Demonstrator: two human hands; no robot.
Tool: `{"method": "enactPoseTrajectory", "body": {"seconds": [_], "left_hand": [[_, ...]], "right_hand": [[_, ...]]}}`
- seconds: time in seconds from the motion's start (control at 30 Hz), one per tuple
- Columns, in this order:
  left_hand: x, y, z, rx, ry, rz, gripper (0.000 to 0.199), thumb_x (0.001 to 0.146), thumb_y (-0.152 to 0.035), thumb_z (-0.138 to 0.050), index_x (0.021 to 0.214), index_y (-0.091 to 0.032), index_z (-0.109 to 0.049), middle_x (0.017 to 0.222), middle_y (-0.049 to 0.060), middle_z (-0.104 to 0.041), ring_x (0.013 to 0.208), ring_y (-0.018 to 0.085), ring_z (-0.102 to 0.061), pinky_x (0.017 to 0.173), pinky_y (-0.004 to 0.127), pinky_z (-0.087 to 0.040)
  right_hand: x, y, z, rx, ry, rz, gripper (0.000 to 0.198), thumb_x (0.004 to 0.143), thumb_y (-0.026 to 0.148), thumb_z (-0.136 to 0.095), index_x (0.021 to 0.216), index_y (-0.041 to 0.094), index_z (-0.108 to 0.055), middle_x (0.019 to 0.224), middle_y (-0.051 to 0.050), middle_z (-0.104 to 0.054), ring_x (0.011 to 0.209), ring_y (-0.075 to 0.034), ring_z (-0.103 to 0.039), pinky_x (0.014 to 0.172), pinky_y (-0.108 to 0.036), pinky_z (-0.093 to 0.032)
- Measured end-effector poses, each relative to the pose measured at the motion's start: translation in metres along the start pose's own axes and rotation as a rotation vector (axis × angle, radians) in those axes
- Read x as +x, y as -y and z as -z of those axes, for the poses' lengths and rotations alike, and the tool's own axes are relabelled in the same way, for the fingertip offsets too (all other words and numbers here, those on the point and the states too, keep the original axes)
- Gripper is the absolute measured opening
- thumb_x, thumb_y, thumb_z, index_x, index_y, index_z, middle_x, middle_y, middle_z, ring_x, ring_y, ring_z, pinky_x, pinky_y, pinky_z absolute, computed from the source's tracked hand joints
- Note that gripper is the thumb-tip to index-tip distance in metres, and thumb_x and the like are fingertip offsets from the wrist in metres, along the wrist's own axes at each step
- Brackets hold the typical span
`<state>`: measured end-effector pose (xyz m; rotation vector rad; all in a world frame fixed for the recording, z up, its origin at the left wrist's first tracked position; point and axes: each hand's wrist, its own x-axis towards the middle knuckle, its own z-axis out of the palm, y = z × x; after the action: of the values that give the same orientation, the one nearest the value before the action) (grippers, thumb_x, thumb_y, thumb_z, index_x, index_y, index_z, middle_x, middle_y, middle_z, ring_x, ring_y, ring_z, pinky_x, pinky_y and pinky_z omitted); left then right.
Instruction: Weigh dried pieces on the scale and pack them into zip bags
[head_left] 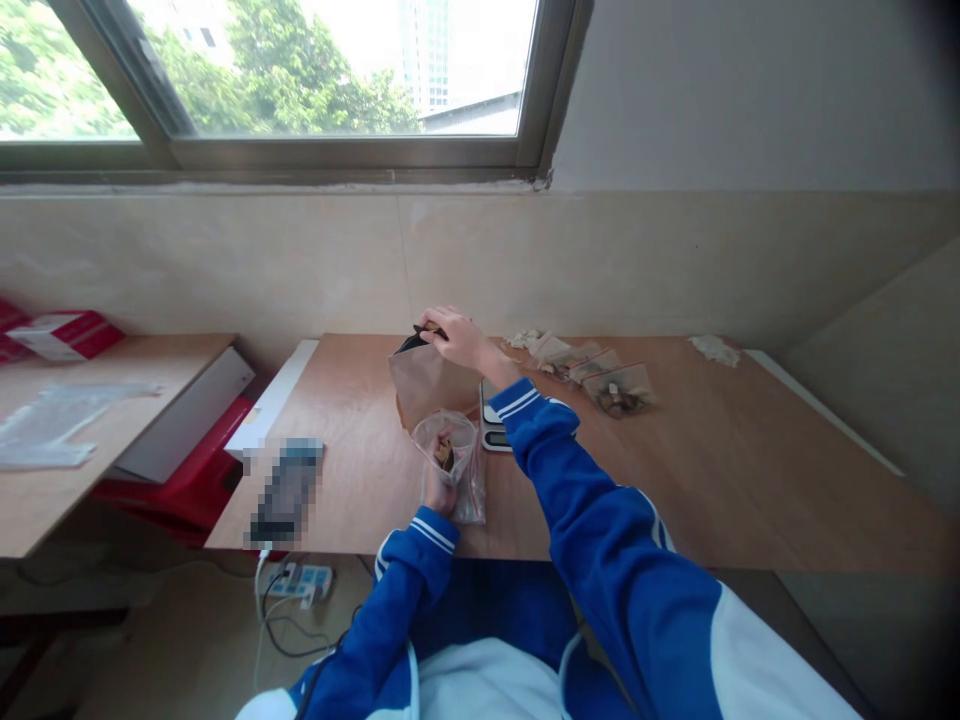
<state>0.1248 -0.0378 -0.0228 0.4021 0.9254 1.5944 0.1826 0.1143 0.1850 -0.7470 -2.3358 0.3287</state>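
Note:
My left hand (pixel 437 490) is closed around a clear zip bag (pixel 459 430), held upright with its mouth wide open. Some brown dried pieces (pixel 444 453) show inside it. Behind it stands a tan paper bag (pixel 424 380) with a dark lining, its top open. My right hand (pixel 459 338) reaches over that opening, fingers curled around what look like more brown dried pieces (pixel 432 328); their exact kind is too small to tell. A small kitchen scale (pixel 496 438) sits to the right, partly covered by my right sleeve. Flat empty zip bags (pixel 471 500) lie beside my left hand.
Several filled zip bags (pixel 621 392) lie in a row at the back right of the table (pixel 720 480). A crumpled white item (pixel 714 349) is farther right. At left are a pixelated phone-like device (pixel 286 495), a power strip (pixel 300 580) below with cables, and a second table (pixel 180 375).

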Motion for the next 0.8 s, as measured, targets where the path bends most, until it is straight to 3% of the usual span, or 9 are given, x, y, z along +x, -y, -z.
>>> {"method": "enactPoseTrajectory", "body": {"seconds": [0.17,0.3,0.37,0.47,0.57,0.67,0.73,0.8], "left_hand": [[-0.001,0.001,0.002,-0.006,0.013,-0.013,0.046,0.079,-0.05,-0.067,0.112,-0.017,-0.064,0.074,0.002,-0.064,0.061,0.013,-0.059,0.053,0.024,-0.049],[-0.001,0.002,0.003,0.018,0.006,-0.022,0.049,0.073,-0.046,-0.074,0.112,-0.019,-0.063,0.07,0.0,-0.061,0.06,0.013,-0.059,0.055,0.024,-0.051],[0.0,0.002,0.003,0.033,0.005,-0.023,0.05,0.073,-0.049,-0.072,0.111,-0.019,-0.063,0.07,0.0,-0.061,0.06,0.013,-0.059,0.055,0.025,-0.051],[0.001,0.002,0.004,0.059,0.014,-0.026,0.053,0.078,-0.058,-0.064,0.113,-0.018,-0.062,0.071,0.002,-0.062,0.061,0.014,-0.061,0.056,0.026,-0.052],[0.001,0.004,0.003,0.09,0.033,-0.044,0.05,0.082,-0.059,-0.058,0.112,-0.019,-0.063,0.082,0.006,-0.068,0.073,0.018,-0.067,0.066,0.031,-0.056],[0.003,0.008,0.002,0.124,0.044,-0.087,0.045,0.086,-0.057,-0.052,0.109,-0.021,-0.065,0.099,0.009,-0.07,0.093,0.022,-0.068,0.08,0.035,-0.056],[0.005,0.009,0.002,0.15,0.04,-0.136,0.043,0.089,-0.054,-0.047,0.11,-0.02,-0.064,0.109,0.009,-0.069,0.106,0.023,-0.065,0.089,0.036,-0.053],[0.008,0.009,0.004,0.191,0.031,-0.19,0.04,0.089,-0.05,-0.05,0.11,-0.019,-0.064,0.115,0.009,-0.068,0.114,0.024,-0.061,0.098,0.039,-0.049]], "right_hand": [[0.007,-0.006,0.001,-0.108,0.149,-0.089,0.014,0.09,0.022,-0.055,0.09,0.017,-0.069,0.084,-0.004,-0.07,0.076,-0.018,-0.06,0.072,-0.027,-0.042],[0.007,-0.005,-0.002,-0.203,0.218,-0.151,0.026,0.096,0.03,-0.05,0.088,0.017,-0.071,0.087,-0.009,-0.071,0.081,-0.022,-0.063,0.077,-0.032,-0.045],[-0.001,0.003,-0.001,-0.211,0.152,-0.139,0.025,0.096,0.032,-0.051,0.094,0.016,-0.07,0.093,-0.011,-0.07,0.09,-0.025,-0.062,0.087,-0.037,-0.044],[-0.025,0.024,0.004,-0.177,-0.059,-0.09,0.02,0.095,0.02,-0.05,0.109,0.018,-0.064,0.114,-0.012,-0.064,0.11,-0.027,-0.055,0.101,-0.042,-0.038],[-0.061,0.049,0.003,-0.027,-0.153,-0.101,0.026,0.093,0.008,-0.04,0.104,0.018,-0.062,0.111,-0.01,-0.061,0.106,-0.021,-0.055,0.097,-0.034,-0.042],[-0.097,0.062,-0.012,0.132,0.104,-0.173,0.026,0.089,0.004,-0.041,0.085,0.019,-0.062,0.089,-0.004,-0.064,0.083,-0.017,-0.06,0.077,-0.028,-0.046],[-0.116,0.06,-0.029,0.114,0.285,-0.249,0.025,0.088,0.005,-0.043,0.083,0.018,-0.064,0.088,-0.005,-0.067,0.081,-0.017,-0.062,0.074,-0.027,-0.046],[-0.13,0.051,-0.047,0.04,0.377,-0.307,0.022,0.088,0.005,-0.047,0.087,0.016,-0.066,0.094,-0.01,-0.069,0.088,-0.02,-0.064,0.078,-0.029,-0.045]]}}
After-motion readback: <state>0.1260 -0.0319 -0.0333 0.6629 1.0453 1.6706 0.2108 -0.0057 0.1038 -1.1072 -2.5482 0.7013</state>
